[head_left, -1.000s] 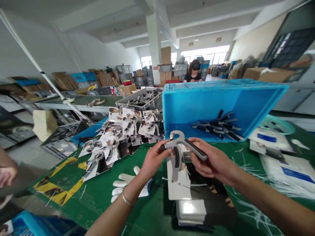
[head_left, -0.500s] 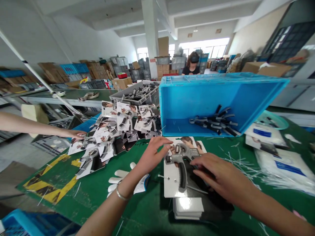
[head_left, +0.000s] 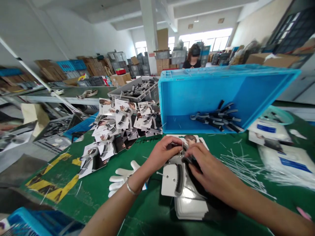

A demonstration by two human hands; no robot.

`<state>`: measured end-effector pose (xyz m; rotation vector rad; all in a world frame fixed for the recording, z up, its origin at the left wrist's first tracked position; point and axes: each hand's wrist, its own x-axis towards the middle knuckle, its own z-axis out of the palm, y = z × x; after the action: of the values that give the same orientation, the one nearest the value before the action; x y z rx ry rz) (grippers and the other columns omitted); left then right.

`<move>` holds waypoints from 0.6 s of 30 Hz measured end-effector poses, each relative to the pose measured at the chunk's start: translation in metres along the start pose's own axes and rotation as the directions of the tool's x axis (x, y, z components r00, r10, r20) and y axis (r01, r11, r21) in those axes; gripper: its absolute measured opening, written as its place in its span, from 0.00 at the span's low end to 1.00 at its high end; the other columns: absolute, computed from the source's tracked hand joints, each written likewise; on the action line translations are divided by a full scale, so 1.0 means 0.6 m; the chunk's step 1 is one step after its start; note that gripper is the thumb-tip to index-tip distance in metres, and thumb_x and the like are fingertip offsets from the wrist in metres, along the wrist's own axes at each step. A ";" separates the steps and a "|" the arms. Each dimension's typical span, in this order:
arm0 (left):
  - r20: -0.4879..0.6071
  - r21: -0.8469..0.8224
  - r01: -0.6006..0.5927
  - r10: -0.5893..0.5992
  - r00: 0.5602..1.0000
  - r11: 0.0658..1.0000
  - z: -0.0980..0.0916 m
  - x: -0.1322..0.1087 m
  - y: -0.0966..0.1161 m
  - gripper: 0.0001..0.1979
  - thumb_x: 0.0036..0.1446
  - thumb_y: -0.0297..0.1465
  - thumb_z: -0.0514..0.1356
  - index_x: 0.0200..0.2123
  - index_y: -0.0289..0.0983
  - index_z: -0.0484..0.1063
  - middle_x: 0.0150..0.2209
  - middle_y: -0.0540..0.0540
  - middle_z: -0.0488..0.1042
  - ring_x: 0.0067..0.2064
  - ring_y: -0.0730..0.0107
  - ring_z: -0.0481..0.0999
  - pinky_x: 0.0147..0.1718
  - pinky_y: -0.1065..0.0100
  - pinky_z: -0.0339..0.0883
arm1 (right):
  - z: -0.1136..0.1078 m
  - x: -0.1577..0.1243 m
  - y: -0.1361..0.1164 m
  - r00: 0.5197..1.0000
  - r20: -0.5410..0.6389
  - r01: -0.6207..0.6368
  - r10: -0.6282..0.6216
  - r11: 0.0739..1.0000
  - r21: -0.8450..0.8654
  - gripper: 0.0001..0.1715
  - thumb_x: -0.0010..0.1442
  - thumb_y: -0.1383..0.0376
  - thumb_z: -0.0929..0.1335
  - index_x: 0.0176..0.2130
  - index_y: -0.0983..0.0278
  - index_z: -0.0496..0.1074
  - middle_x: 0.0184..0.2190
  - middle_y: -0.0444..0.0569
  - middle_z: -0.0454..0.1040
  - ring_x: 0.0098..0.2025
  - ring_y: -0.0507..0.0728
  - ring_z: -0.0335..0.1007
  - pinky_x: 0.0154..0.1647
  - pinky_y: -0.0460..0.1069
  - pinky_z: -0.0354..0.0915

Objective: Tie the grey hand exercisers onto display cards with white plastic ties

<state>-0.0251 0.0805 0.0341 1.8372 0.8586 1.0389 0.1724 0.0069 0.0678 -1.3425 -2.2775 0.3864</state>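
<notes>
A grey and black hand grip strengthener [head_left: 180, 178] lies on a printed backing card [head_left: 168, 186], which rests on a stack of similar cards [head_left: 190, 208]. My left hand [head_left: 167, 149] is at the strengthener's upper end, thumb and fingers pinched together. A thin white strip, apparently a cable tie [head_left: 182, 149], shows by those fingertips; whether they grip it is hidden. My right hand [head_left: 205, 165] closes around the strengthener's right side from above, covering much of that handle. A white glove [head_left: 125, 177] lies left of the stack.
A tipped blue crate [head_left: 197, 98] holds several strengtheners. Carded strengtheners [head_left: 124, 121] are piled left of it, before a grey crate [head_left: 150, 95]. Loose white cable ties [head_left: 243, 168] and plastic bags [head_left: 287, 164] lie right. Another person [head_left: 192, 59] is beyond the crate.
Both my hands have come together over the strengthener's top and closed. At the left, another person's hand has withdrawn from the pile with a carded strengthener.
</notes>
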 end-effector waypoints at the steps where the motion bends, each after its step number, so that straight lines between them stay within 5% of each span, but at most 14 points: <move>1: -0.004 -0.005 0.000 0.000 1.000 1.000 0.000 0.000 -0.001 0.06 0.59 0.30 0.64 0.40 0.38 0.78 0.42 0.45 0.77 0.47 0.63 0.73 0.50 0.64 0.63 | 0.001 -0.002 -0.005 1.000 0.013 0.007 -0.007 1.000 -0.015 0.12 0.63 0.73 0.64 0.45 0.59 0.65 0.51 0.53 0.64 0.55 0.63 0.65 0.54 0.59 0.67; 9: -0.080 0.015 -0.071 0.072 0.994 0.997 0.011 -0.012 -0.005 0.03 0.58 0.30 0.66 0.36 0.38 0.78 0.36 0.46 0.75 0.44 0.64 0.71 0.46 0.64 0.63 | 0.009 -0.012 -0.004 0.999 0.012 0.031 -0.032 0.999 0.032 0.05 0.66 0.68 0.66 0.37 0.59 0.71 0.43 0.50 0.69 0.48 0.61 0.67 0.46 0.57 0.67; 18: -0.053 0.209 -0.207 0.222 0.974 0.956 0.017 -0.027 0.002 0.00 0.58 0.29 0.66 0.34 0.40 0.78 0.33 0.48 0.78 0.43 0.62 0.69 0.48 0.60 0.62 | 0.005 0.018 0.007 0.985 -0.148 -0.032 0.088 0.938 0.344 0.08 0.67 0.63 0.66 0.34 0.58 0.72 0.48 0.47 0.70 0.55 0.60 0.65 0.57 0.56 0.59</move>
<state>-0.0227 0.0629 0.0271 2.1102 0.8486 1.2001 0.1695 0.0183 0.0662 -1.2174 -1.9329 0.6373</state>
